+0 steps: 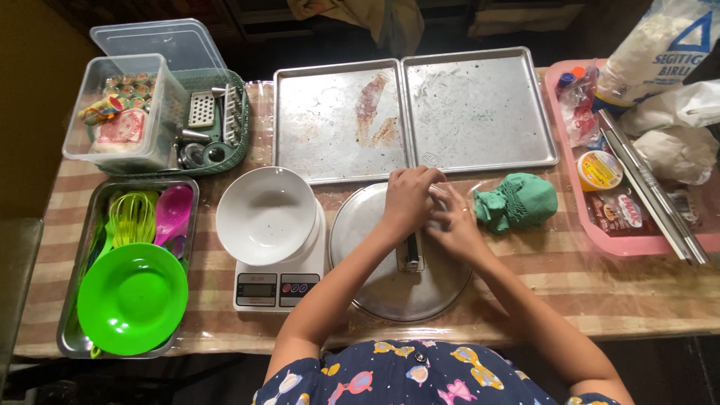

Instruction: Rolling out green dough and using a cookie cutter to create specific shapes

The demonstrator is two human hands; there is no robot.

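My left hand (409,199) and my right hand (456,225) meet over a round metal plate (375,289) at the table's front middle. Both hands close around a small item at the plate's far edge; the fingers hide it, so I cannot tell what it is. A small dark and white tool (411,253) lies on the plate just below my left wrist. A lump of green dough (517,201) wrapped in clear film sits just right of my right hand.
Two metal baking trays (341,120) (480,109) lie side by side behind the plate. A white bowl (266,214) rests on a kitchen scale (277,289). Green plate (133,298) and utensils fill a steel tray at left. A pink tray (600,232) holds packets at right.
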